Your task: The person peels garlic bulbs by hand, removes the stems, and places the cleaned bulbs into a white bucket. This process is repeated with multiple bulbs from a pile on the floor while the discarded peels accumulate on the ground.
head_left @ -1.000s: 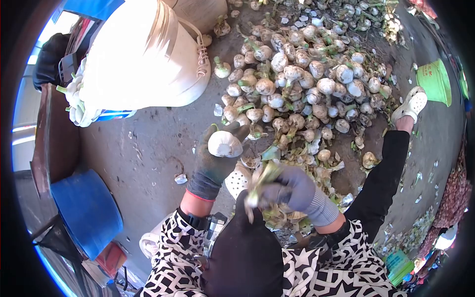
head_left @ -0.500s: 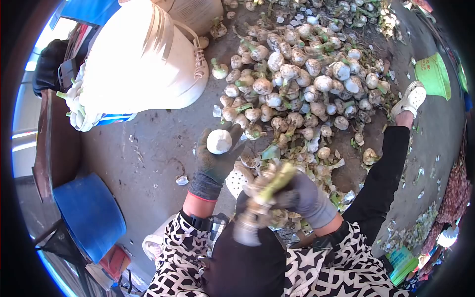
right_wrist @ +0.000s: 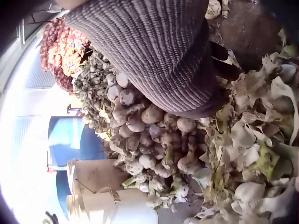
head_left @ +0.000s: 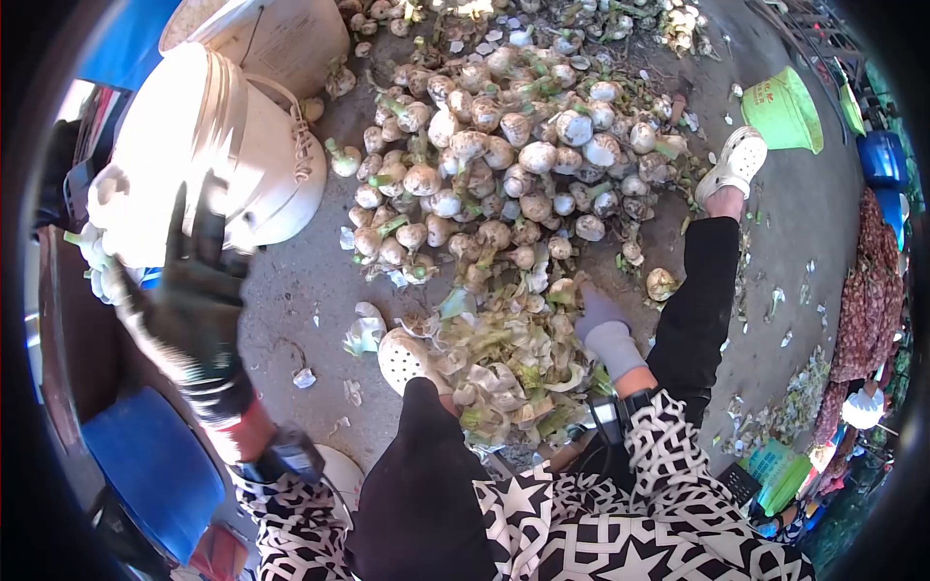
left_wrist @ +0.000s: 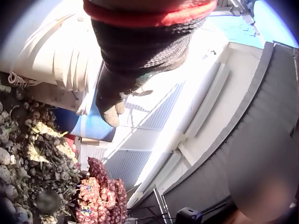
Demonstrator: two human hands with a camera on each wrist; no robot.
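Observation:
My gloved left hand [head_left: 199, 290] reaches over the near side of the white bucket [head_left: 281, 184], fingers spread and palm bare. Peeled garlic bulbs [head_left: 95, 254] show at the bucket's mouth, and a blurred pale round shape [head_left: 108, 189] is just beyond the fingers. In the left wrist view the dark glove [left_wrist: 140, 51] covers most of that hand. My right hand [head_left: 599, 315], in a grey glove, is low at the right edge of the garlic peel heap [head_left: 513, 373]. Its fingertips are partly hidden, so I cannot tell whether they hold anything.
A large pile of unpeeled garlic bulbs [head_left: 504, 165] lies ahead on the ground. Another pale bucket [head_left: 276, 44] stands behind the white one. A green bucket [head_left: 783, 111] is far right, a blue tub [head_left: 155, 474] at left. Red mesh sacks [head_left: 862, 290] line the right side.
The left hand has swung left to the bucket and no longer holds the peeled garlic bulb. The right hand has moved forward to the heap; the leafy stalk it held is gone from sight there.

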